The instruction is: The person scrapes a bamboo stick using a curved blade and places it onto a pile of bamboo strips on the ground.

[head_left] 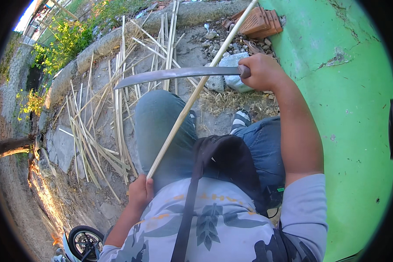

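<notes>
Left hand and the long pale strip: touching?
Touching: in the head view, the left hand grips the lower end of the long pale strip between thumb and fingers.

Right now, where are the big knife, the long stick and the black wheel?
Big knife (174,74): head view, middle of the blade.
Long stick (188,108): head view, around mid-length.
Black wheel (87,246): head view, near its centre.

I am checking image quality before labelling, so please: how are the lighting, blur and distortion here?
Head view: fairly even light on the green wall, bright sunlit patch at lower left; head view: no obvious motion blur on the long blade or pale stick; head view: fisheye bending toward the rim, black corners.
</notes>
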Motion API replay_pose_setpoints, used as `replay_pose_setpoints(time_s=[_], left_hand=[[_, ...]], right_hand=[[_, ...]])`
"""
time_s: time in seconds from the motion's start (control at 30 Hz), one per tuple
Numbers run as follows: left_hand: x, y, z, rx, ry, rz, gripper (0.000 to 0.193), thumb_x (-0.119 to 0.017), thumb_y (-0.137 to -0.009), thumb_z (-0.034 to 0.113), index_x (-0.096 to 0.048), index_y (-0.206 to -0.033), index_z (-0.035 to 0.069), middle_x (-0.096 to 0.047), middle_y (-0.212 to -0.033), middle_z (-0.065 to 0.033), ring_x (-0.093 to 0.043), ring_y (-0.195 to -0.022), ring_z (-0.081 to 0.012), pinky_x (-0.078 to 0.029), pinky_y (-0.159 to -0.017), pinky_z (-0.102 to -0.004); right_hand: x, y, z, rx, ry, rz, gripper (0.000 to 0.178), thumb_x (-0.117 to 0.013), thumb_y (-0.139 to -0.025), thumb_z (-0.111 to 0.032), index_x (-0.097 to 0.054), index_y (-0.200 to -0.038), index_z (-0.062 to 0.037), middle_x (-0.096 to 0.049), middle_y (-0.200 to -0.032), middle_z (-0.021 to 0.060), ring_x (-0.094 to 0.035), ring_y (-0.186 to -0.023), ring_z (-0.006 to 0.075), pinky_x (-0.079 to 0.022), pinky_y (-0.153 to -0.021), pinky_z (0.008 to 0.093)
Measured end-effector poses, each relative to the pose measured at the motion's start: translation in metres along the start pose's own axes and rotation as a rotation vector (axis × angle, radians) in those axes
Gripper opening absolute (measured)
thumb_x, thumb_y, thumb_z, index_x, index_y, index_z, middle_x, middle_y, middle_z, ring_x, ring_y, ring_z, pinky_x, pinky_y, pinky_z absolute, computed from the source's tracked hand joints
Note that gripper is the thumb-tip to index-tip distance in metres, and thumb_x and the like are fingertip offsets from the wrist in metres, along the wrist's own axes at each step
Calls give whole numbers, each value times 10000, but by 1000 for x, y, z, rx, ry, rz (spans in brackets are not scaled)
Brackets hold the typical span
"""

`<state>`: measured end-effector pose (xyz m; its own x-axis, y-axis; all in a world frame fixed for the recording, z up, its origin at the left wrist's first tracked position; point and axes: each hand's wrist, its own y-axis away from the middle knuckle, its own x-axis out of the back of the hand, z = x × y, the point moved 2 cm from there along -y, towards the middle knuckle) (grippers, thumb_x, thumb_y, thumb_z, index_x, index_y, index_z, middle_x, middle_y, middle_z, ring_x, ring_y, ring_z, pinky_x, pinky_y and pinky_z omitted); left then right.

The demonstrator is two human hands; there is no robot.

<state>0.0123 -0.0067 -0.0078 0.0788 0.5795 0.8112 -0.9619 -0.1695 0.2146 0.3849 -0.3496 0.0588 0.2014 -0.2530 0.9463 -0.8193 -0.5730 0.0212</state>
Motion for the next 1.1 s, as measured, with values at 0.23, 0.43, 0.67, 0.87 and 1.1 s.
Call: replay_pose_setpoints(time_s=[0.23,0.43,0.67,0.87,1.1], left_hand=[[-1,0,0,8,15,2,483,-485,-1033,433,-470,-776,25,-534,-623,-243,-567,-612,-498,-432,-538,-515],[-1,0,-3,13,11,-15,474,-491,-1030,432,-470,-785,27,-537,-628,-248,-572,-628,-504,-430,-543,-524],[-3,2,-8,20,20,-19,471,-492,-1028,438,-479,-807,23,-541,-633,-253,-571,-638,-513,-427,-548,-530],[-3,-3,-3,-11,28,-10,482,-491,-1029,448,-471,-801,25,-529,-624,-251,-564,-623,-508,-422,-538,-517],[-2,1,-6,11,37,-12,491,-492,-1031,451,-465,-784,26,-523,-615,-243,-565,-613,-500,-418,-530,-505]], right_hand=[[-20,-3,3,-19,-155,-17,155,-657,-797,-219,-697,-851,-79,-680,-791,193,-662,-768,406,-526,-723,492],[-19,-5,-9,38,8,-11,160,-667,-779,-199,-704,-863,-68,-675,-787,205,-655,-774,417,-523,-718,497],[-16,-7,-14,49,-103,22,154,-659,-780,-189,-696,-854,-60,-671,-786,211,-656,-781,418,-519,-710,500],[-24,-7,16,-7,-91,49,151,-660,-777,-174,-684,-850,-44,-666,-775,214,-653,-770,416,-513,-707,480],[-15,-4,-15,48,-187,-17,159,-665,-771,-168,-672,-846,-28,-661,-776,217,-636,-748,414,-503,-705,472]])
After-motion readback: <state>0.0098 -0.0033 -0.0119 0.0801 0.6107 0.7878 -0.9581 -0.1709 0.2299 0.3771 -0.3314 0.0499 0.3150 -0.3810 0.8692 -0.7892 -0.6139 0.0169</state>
